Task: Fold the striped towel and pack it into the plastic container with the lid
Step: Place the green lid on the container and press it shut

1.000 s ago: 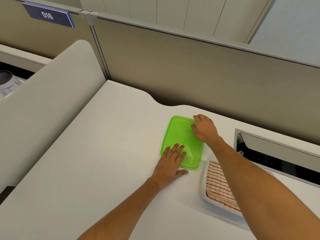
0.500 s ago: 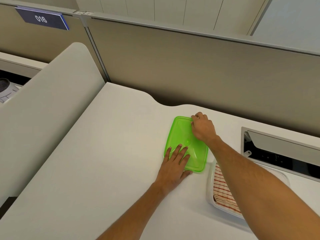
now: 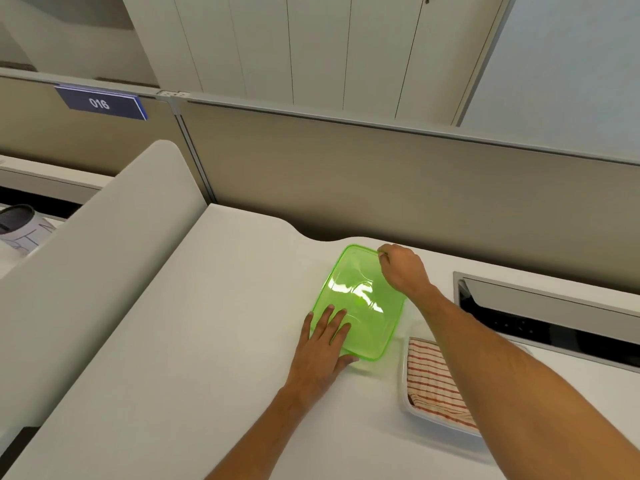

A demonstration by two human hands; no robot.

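While left hand (image 3: pixel 323 344) presses lid (image 3: pixel 360 299) flat, right hand (image 3: pixel 403 270) pinches its corner

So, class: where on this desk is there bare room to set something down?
Free: the wide desk stretch between the curved side panel and the left hand. Crowded: the right, where green lid, right hand, container with towel and desk slot cluster.

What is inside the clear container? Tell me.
The folded striped towel lies inside the clear container, filling what shows of it. The right forearm crosses over its far side, so that part and anything under the towel cannot be seen. The green lid lies beside it.
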